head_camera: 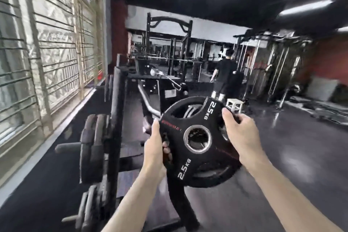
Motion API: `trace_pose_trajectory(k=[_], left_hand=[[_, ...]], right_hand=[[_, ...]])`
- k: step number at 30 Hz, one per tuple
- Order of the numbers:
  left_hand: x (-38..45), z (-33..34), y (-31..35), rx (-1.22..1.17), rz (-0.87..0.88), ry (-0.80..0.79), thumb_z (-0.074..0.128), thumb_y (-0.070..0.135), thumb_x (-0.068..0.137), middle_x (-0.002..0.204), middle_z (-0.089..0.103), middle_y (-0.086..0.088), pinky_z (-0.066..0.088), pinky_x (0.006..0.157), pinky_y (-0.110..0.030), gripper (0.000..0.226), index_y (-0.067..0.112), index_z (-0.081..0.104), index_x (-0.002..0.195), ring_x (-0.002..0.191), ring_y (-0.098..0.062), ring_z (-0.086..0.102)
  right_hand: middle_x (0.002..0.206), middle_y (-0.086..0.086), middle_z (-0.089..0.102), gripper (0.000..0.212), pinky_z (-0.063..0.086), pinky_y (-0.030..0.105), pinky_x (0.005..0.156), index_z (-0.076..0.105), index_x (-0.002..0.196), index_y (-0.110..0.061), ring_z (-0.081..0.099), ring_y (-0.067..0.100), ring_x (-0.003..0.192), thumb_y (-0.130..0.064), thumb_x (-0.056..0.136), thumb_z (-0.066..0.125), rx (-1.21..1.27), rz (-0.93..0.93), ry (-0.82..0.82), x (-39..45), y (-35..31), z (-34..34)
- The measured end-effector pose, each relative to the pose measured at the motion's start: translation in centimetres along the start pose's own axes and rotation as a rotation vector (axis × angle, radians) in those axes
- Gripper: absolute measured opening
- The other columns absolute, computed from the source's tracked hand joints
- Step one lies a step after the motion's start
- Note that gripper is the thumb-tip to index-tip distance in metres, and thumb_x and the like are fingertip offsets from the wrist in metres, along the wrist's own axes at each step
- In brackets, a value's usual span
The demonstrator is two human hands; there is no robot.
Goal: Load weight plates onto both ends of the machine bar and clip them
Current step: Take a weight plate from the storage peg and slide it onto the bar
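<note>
Both hands hold one plate (195, 143): left hand (155, 149) grips its left edge, right hand (243, 133) its right. The bar (148, 103) lies beyond, up left.

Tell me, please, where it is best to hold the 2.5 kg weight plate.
Hold the 2.5 kg weight plate by its rim at two opposite grip cutouts, one from each side, as the left hand and right hand do. The cutouts let fingers hook through.
</note>
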State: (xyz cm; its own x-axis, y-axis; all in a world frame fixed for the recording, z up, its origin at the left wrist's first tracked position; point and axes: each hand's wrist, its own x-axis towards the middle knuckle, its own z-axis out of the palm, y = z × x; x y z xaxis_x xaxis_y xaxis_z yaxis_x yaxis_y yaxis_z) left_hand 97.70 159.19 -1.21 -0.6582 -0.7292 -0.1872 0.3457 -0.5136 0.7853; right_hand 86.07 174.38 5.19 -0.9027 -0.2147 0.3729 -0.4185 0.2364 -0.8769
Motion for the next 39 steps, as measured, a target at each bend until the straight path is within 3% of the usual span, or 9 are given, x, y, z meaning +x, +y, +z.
trace_pose_trajectory(k=[8,13,18,22,26,30,34,36,39], left_hand=[[-6.9,9.7,-8.3,0.182,-0.118,-0.065,0.060,0.066,0.087,0.054,0.037,0.005,0.031,0.043,-0.022,0.048,0.021,0.052,0.070,0.041,-0.008,0.030],[-8.0,12.7,-11.5,0.270,-0.177,-0.107,0.062,0.060,0.087,0.068,0.051,0.003,0.040,0.052,-0.024,0.040,0.021,0.067,0.080,0.050,-0.009,0.040],[-9.4,14.8,-12.7,0.253,-0.250,-0.107,0.063,0.053,0.091,0.066,0.059,0.007,0.048,0.053,-0.023,0.035,0.022,0.067,0.077,0.056,-0.009,0.057],[-9.7,14.6,-12.9,0.364,-0.303,-0.065,0.063,0.069,0.081,0.121,0.068,0.001,0.027,0.113,-0.055,0.043,0.029,0.072,0.093,0.131,-0.024,0.051],[-10.0,14.6,-13.2,0.331,-0.348,-0.108,0.064,0.071,0.079,0.148,0.050,-0.003,0.008,0.117,-0.067,0.065,0.024,0.068,0.122,0.143,-0.031,0.036],[-10.0,14.4,-14.2,0.313,-0.291,-0.153,0.065,0.063,0.085,0.117,0.068,-0.001,0.025,0.116,-0.063,0.046,0.024,0.074,0.108,0.117,-0.025,0.054],[-11.6,14.6,-15.2,0.327,-0.139,-0.181,0.065,0.052,0.091,0.094,0.078,0.002,0.054,0.077,-0.038,0.051,0.009,0.069,0.118,0.087,-0.010,0.067],[-11.4,14.5,-15.5,0.342,-0.091,-0.159,0.066,0.055,0.088,0.105,0.078,-0.004,0.056,0.079,-0.038,0.061,0.006,0.065,0.124,0.091,-0.015,0.072],[-10.9,14.4,-15.7,0.339,-0.063,-0.153,0.066,0.055,0.087,0.110,0.077,-0.006,0.057,0.077,-0.035,0.063,0.004,0.065,0.123,0.090,-0.013,0.073]], right_hand=[[0.063,-0.004,0.052,0.044,0.038,0.033,0.063,0.056,0.079,-0.016,0.048,0.017,0.060,-0.057,0.094,0.053,0.089,0.212,0.115,-1.1,8.4,-14.0],[0.083,-0.001,0.060,0.069,0.050,0.047,0.088,0.055,0.082,-0.023,0.057,0.024,0.082,-0.090,0.068,0.049,0.096,0.408,0.122,-1.1,13.0,-16.6],[0.081,0.005,0.065,0.078,0.048,0.039,0.075,0.062,0.089,-0.013,0.062,0.029,0.079,-0.088,0.071,0.052,0.150,0.488,0.052,-0.1,15.0,-17.8],[0.082,0.003,0.065,0.082,0.049,0.039,0.078,0.060,0.089,-0.010,0.063,0.028,0.082,-0.089,0.070,0.049,0.124,0.521,0.014,-0.1,16.3,-17.1],[0.105,0.008,0.068,0.090,0.048,0.043,0.088,0.062,0.110,-0.008,0.063,0.032,0.101,-0.088,0.073,0.048,0.087,0.533,0.039,0.0,16.6,-16.8],[0.104,0.009,0.068,0.104,0.052,0.039,0.079,0.062,0.112,-0.005,0.064,0.030,0.094,-0.097,0.067,0.039,0.156,0.659,-0.040,0.0,15.4,-17.0],[0.137,0.013,0.060,0.155,0.051,0.053,0.099,0.038,0.151,-0.017,0.062,0.038,0.117,-0.110,0.027,0.035,0.265,0.791,-0.133,1.9,18.2,-16.4],[0.125,0.012,0.069,0.150,0.051,0.055,0.099,0.050,0.144,-0.020,0.067,0.037,0.110,-0.110,0.023,0.044,0.337,0.822,-0.191,3.0,19.3,-16.2],[0.110,0.008,0.076,0.102,0.053,0.046,0.096,0.069,0.114,-0.012,0.070,0.033,0.108,-0.095,0.057,0.051,0.473,0.846,-0.264,2.3,17.5,-17.4]])
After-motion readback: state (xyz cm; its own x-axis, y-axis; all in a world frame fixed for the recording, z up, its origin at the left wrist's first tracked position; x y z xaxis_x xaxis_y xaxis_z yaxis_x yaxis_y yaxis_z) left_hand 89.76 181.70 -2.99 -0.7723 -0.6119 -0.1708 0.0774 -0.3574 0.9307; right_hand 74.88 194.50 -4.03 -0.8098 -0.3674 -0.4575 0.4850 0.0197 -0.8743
